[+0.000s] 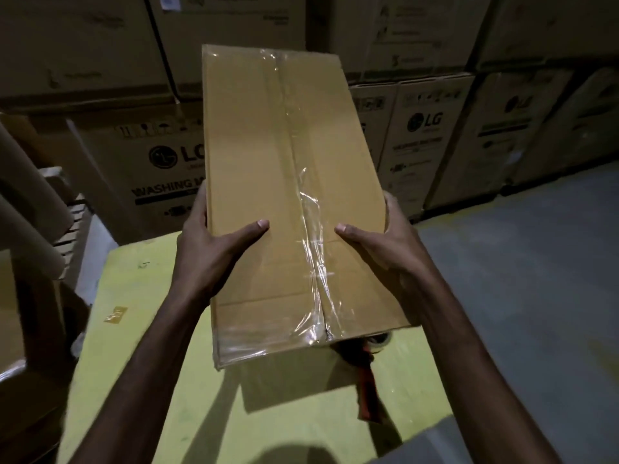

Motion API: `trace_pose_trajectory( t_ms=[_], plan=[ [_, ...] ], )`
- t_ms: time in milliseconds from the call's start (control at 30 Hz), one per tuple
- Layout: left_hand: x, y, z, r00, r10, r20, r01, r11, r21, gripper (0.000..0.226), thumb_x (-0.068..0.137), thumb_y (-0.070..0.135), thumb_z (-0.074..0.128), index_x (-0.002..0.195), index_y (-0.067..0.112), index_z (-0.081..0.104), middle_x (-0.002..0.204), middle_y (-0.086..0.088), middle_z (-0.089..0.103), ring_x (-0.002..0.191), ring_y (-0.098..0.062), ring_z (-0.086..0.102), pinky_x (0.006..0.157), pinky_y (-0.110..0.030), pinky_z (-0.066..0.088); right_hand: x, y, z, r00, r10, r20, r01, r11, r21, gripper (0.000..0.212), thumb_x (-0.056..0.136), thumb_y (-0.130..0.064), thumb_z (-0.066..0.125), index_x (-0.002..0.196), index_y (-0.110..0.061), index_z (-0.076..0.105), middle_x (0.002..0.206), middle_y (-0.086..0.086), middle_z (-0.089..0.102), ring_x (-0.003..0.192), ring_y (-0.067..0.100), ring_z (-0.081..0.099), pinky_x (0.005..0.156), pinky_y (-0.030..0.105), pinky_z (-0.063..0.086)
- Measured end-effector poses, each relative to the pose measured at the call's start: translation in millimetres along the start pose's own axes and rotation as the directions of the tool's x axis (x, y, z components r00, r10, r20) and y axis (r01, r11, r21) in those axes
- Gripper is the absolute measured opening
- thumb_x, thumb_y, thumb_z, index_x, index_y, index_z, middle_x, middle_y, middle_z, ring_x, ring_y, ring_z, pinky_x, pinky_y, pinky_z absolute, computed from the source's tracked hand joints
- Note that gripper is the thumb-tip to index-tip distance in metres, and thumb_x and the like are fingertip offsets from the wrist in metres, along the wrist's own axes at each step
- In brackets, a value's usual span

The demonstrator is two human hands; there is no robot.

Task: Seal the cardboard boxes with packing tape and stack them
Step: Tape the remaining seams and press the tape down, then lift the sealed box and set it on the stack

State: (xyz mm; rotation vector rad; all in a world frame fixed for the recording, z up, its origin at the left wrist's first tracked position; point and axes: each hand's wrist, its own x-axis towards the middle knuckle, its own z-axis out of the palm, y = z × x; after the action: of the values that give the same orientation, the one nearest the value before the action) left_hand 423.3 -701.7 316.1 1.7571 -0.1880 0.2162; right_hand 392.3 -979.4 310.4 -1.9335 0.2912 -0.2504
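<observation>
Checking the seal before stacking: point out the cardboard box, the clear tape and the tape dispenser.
cardboard box [254,162], head view, bare top panel left of seam.
clear tape [311,229], head view, wrinkled strip over the centre seam.
tape dispenser [367,390], head view, red handle below the box.

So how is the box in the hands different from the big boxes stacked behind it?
The held box is plain brown with no print; the stacked boxes carry black LG logos and lettering. The held box has shiny clear tape along its middle seam; none shows on the stacked boxes. The held box is gripped by the left hand and right hand above the yellow table; the stacked boxes stand in piles. Both are brown cardboard.
</observation>
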Motion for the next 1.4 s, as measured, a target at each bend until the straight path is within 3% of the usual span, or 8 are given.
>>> trace_pose_trajectory(
  t_ms=[233, 367, 533, 633, 933, 1067, 1233, 1400],
  plan=[
    [-55, 38, 153, 0.997, 0.044, 0.064, -0.042, 0.998, -0.041, 0.085, 0.077, 0.045, 0.09, 0.147, 0.049, 0.044, 0.129, 0.019, 0.067, 0.114, -0.006, 0.068, 0.099, -0.046, 0.058, -23, 61, -156, 0.992, 0.015, -0.128, -0.023, 0.998, -0.057, 0.102, 0.064, -0.062, 0.089, 0.148, -0.044, 0.035, 0.122, -0.016, 0.055, 0.12, 0.018, 0.055, 0.1, 0.045, 0.051],
    [-95, 52, 262, 0.996, 0.033, 0.082, -0.03, 0.999, -0.037, 0.082, 0.084, 0.051, 0.083, 0.152, 0.05, 0.037, 0.132, 0.02, 0.066, 0.115, -0.004, 0.067, 0.101, -0.045, 0.057, -35, 113, -258, 0.975, 0.049, -0.215, -0.071, 0.993, -0.095, 0.104, 0.057, -0.079, 0.082, 0.144, -0.051, 0.034, 0.13, -0.015, 0.057, 0.122, 0.02, 0.055, 0.102, 0.053, 0.05],
    [-128, 64, 375, 0.994, -0.01, 0.109, 0.012, 1.0, -0.021, 0.072, 0.088, 0.051, 0.078, 0.149, 0.055, 0.039, 0.12, 0.034, 0.066, 0.107, 0.007, 0.066, 0.098, -0.038, 0.057, -40, 169, -357, 0.957, 0.098, -0.274, -0.119, 0.991, -0.059, 0.095, 0.054, -0.083, 0.08, 0.136, -0.058, 0.039, 0.123, -0.02, 0.063, 0.114, 0.017, 0.061, 0.099, 0.051, 0.054],
    [-133, 63, 429, 0.992, -0.027, 0.124, 0.028, 1.0, -0.01, 0.068, 0.09, 0.049, 0.077, 0.148, 0.052, 0.042, 0.118, 0.032, 0.068, 0.104, 0.008, 0.067, 0.096, -0.036, 0.058, -30, 198, -401, 0.948, 0.113, -0.298, -0.139, 0.988, -0.067, 0.095, 0.056, -0.082, 0.079, 0.138, -0.055, 0.039, 0.125, -0.018, 0.063, 0.115, 0.018, 0.061, 0.098, 0.051, 0.054],
    [-97, 17, 582, 0.984, -0.117, 0.132, 0.111, 0.993, 0.048, 0.078, 0.086, 0.059, 0.077, 0.153, 0.046, 0.039, 0.127, 0.022, 0.069, 0.111, 0.0, 0.067, 0.103, -0.041, 0.055, 49, 294, -487, 0.929, 0.184, -0.322, -0.224, 0.97, -0.092, 0.09, 0.061, -0.079, 0.078, 0.138, -0.051, 0.041, 0.128, -0.014, 0.063, 0.114, 0.02, 0.061, 0.097, 0.051, 0.055],
    [-71, -13, 655, 0.983, -0.129, 0.132, 0.125, 0.991, 0.037, 0.072, 0.088, 0.051, 0.079, 0.149, 0.044, 0.043, 0.128, 0.022, 0.067, 0.112, 0.003, 0.065, 0.102, -0.036, 0.055, 104, 341, -519, 0.917, 0.219, -0.333, -0.269, 0.957, -0.11, 0.08, 0.063, -0.076, 0.079, 0.131, -0.056, 0.043, 0.119, -0.018, 0.065, 0.108, 0.017, 0.064, 0.092, 0.049, 0.058],
    [-35, -52, 737, 0.959, -0.235, 0.158, 0.221, 0.97, 0.098, 0.088, 0.083, 0.062, 0.078, 0.157, 0.042, 0.033, 0.138, 0.011, 0.063, 0.119, -0.013, 0.064, 0.104, -0.043, 0.053, 181, 398, -552, 0.912, 0.273, -0.305, -0.351, 0.905, -0.24, 0.077, 0.073, -0.072, 0.077, 0.138, -0.045, 0.045, 0.127, -0.009, 0.067, 0.107, 0.019, 0.063, 0.091, 0.041, 0.054],
    [2, -96, 800, 0.912, -0.349, 0.217, 0.315, 0.932, 0.177, 0.103, 0.08, 0.062, 0.081, 0.161, 0.037, 0.023, 0.137, 0.012, 0.059, 0.122, -0.015, 0.059, 0.105, -0.037, 0.049, 250, 458, -567, 0.896, 0.358, -0.262, -0.429, 0.848, -0.312, 0.081, 0.075, -0.073, 0.075, 0.143, -0.044, 0.041, 0.134, -0.003, 0.064, 0.12, 0.029, 0.06, 0.086, 0.037, 0.046]
  ],
)
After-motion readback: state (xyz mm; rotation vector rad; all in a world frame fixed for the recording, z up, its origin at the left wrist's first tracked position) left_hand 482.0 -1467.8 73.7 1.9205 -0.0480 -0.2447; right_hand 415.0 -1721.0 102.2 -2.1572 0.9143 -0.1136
